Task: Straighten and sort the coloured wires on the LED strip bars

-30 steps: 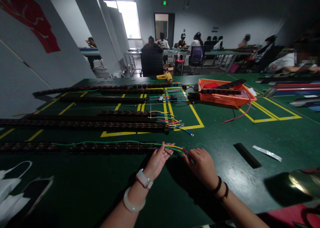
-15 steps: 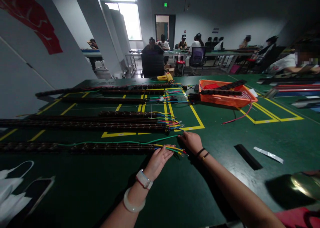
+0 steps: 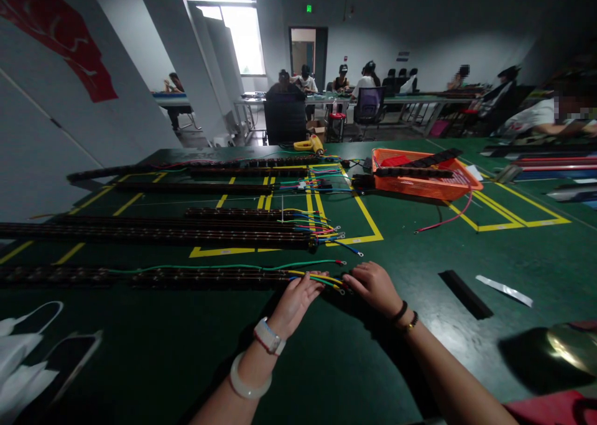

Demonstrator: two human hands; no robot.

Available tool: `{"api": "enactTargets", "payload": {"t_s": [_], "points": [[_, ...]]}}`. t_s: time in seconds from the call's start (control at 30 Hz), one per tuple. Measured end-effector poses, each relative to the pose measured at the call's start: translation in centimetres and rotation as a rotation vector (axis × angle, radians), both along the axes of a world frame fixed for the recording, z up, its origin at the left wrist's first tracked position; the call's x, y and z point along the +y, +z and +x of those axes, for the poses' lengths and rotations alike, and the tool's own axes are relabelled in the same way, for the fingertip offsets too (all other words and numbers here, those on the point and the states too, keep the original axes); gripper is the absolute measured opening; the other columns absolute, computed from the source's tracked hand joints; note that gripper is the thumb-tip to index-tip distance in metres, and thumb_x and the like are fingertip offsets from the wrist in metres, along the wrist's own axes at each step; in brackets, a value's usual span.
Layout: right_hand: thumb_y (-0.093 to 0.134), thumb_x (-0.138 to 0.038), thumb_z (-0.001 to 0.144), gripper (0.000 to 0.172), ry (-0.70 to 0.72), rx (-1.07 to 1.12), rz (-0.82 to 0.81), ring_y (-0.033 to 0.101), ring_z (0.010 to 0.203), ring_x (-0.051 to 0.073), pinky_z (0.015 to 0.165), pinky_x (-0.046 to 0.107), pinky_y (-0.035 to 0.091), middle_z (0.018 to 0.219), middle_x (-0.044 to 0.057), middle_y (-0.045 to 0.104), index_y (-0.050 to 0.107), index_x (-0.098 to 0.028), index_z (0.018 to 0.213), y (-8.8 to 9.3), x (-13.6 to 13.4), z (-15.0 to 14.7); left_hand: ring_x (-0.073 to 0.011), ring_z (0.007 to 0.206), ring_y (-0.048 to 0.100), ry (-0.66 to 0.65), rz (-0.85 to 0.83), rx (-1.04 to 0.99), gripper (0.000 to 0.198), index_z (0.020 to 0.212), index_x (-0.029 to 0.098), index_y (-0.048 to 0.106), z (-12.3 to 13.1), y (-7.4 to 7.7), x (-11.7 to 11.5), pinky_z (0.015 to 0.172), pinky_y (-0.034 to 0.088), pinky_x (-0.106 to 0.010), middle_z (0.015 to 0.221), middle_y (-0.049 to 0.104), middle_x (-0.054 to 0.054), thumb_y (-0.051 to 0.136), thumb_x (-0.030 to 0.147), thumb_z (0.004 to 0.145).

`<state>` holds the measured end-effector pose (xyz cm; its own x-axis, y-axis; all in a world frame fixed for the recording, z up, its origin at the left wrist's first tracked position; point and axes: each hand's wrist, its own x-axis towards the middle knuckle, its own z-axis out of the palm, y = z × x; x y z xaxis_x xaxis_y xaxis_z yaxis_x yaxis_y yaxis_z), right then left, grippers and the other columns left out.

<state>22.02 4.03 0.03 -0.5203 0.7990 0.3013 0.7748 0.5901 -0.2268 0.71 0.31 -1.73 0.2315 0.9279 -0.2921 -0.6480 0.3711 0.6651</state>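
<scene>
My left hand [image 3: 298, 297] rests on the nearest dark harness [image 3: 209, 277], its thumb and fingers around the coloured wires [image 3: 331, 280] at the right end. Yellow and green wires stick out past its fingertips, with ring terminals on their ends. My right hand [image 3: 380, 288] is closed beside those tips, thumb and index finger pinched at a wire end that is mostly hidden. A long green wire [image 3: 280, 266] lies loose along the harness, its red-collared end just above both hands. Farther back, a blue wire [image 3: 345, 244] with a ring terminal extends from another harness [image 3: 186, 231].
More dark harnesses [image 3: 196, 187] lie across the green table [image 3: 410, 363] over yellow tape outlines. An orange basket [image 3: 420, 188] stands at the back right; a yellow heat gun [image 3: 310, 144] lies behind. Black [image 3: 465, 294] and white strips [image 3: 504, 290] lie to the right. People sit at far tables.
My right hand has left the end of the green wire and moved right and nearer, to the tips of the wires. My left hand has stayed in place.
</scene>
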Motion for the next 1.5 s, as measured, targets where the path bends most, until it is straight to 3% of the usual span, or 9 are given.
{"api": "enactTargets", "payload": {"t_s": [0.1, 0.27, 0.5, 0.73, 0.93, 1.0, 1.2, 1.33, 1.5], "points": [[0.038, -0.045, 0.095, 0.048, 0.09, -0.011, 0.035, 0.046, 0.059, 0.011, 0.064, 0.026, 0.026, 0.059, 0.001, 0.055, 0.055, -0.017, 0.06, -0.4, -1.8, 0.1, -0.0256, 0.116, 0.055, -0.003, 0.013, -0.005, 0.02, 0.093, 0.012, 0.065, 0.0, -0.1, 0.0, 0.108, 0.031, -0.044, 0.115, 0.065, -0.016, 0.06, 0.028, 0.083], [0.04, -0.031, 0.095, 0.04, 0.081, 0.034, 0.083, 0.044, 0.056, 0.01, 0.063, 0.026, 0.026, 0.058, 0.0, 0.054, 0.055, -0.017, 0.061, -0.8, -2.7, -0.6, -0.0254, 0.116, 0.055, 0.004, 0.014, -0.007, 0.019, 0.092, 0.012, 0.065, -0.1, -0.3, 0.0, 0.108, 0.031, -0.045, 0.114, 0.065, -0.015, 0.062, 0.027, 0.082], [0.039, -0.037, 0.095, 0.044, -0.119, -0.019, 0.072, 0.048, 0.056, 0.012, 0.061, 0.026, 0.026, 0.059, 0.002, 0.058, 0.055, -0.017, 0.06, -0.4, 0.2, -0.6, -0.0239, 0.105, 0.061, 0.027, 0.011, -0.007, 0.017, 0.089, 0.011, 0.064, 0.1, -0.4, 0.0, 0.105, 0.035, -0.045, 0.104, 0.069, -0.014, 0.061, 0.026, 0.083], [0.04, -0.039, 0.095, 0.042, -0.124, -0.18, -0.007, 0.054, 0.058, 0.013, 0.063, 0.028, 0.027, 0.064, 0.002, 0.065, 0.063, -0.018, 0.066, -1.4, 1.9, -1.3, -0.0245, 0.105, 0.061, 0.011, -0.002, -0.007, 0.016, 0.086, 0.012, 0.064, 0.0, -0.2, 0.0, 0.105, 0.035, -0.045, 0.101, 0.069, -0.013, 0.062, 0.026, 0.082], [0.042, -0.044, 0.094, 0.048, -0.147, -0.133, 0.033, 0.049, 0.054, 0.012, 0.062, 0.028, 0.026, 0.057, 0.002, 0.061, 0.059, -0.018, 0.057, -2.0, 1.8, -0.9, -0.0237, 0.106, 0.061, 0.01, -0.004, -0.008, 0.018, 0.087, 0.012, 0.064, -0.1, -0.3, 0.0, 0.105, 0.035, -0.044, 0.1, 0.069, -0.013, 0.061, 0.029, 0.082], [0.042, -0.044, 0.094, 0.048, -0.102, -0.068, 0.085, 0.047, 0.055, 0.012, 0.063, 0.028, 0.027, 0.055, 0.001, 0.057, 0.056, -0.017, 0.056, -1.8, 1.5, -0.4, -0.0238, 0.107, 0.06, 0.004, -0.004, -0.002, 0.021, 0.088, 0.011, 0.064, -0.1, -0.4, 0.1, 0.105, 0.035, -0.044, 0.101, 0.069, -0.013, 0.061, 0.031, 0.082], [0.048, -0.044, 0.09, 0.042, 0.3, 0.023, 0.236, 0.041, 0.058, 0.013, 0.064, 0.029, 0.027, 0.055, 0.0, 0.051, 0.052, -0.018, 0.057, -1.2, 0.1, 0.2, -0.0242, 0.107, 0.06, -0.009, -0.001, 0.015, 0.021, 0.092, 0.01, 0.064, -0.1, -0.5, 0.1, 0.104, 0.036, -0.043, 0.103, 0.069, -0.014, 0.06, 0.029, 0.083], [0.051, -0.045, 0.088, 0.041, 0.375, -0.022, 0.328, 0.039, 0.055, 0.012, 0.062, 0.03, 0.025, 0.052, 0.0, 0.048, 0.052, -0.018, 0.056, -1.4, -0.4, -0.3, -0.0236, 0.106, 0.061, -0.003, 0.002, 0.014, 0.018, 0.092, 0.01, 0.064, -0.1, -0.6, 0.1, 0.104, 0.036, -0.043, 0.102, 0.069, -0.014, 0.059, 0.026, 0.084], [0.051, -0.038, 0.09, 0.034, 0.411, -0.057, 0.323, 0.041, 0.056, 0.012, 0.061, 0.029, 0.026, 0.055, -0.001, 0.052, 0.055, -0.018, 0.062, -1.7, -0.8, -0.8, -0.0233, 0.105, 0.061, -0.009, 0.02, 0.001, 0.019, 0.091, 0.009, 0.064, -0.1, -0.7, 0.2, 0.103, 0.037, -0.042, 0.103, 0.069, -0.015, 0.058, 0.026, 0.084]]}}
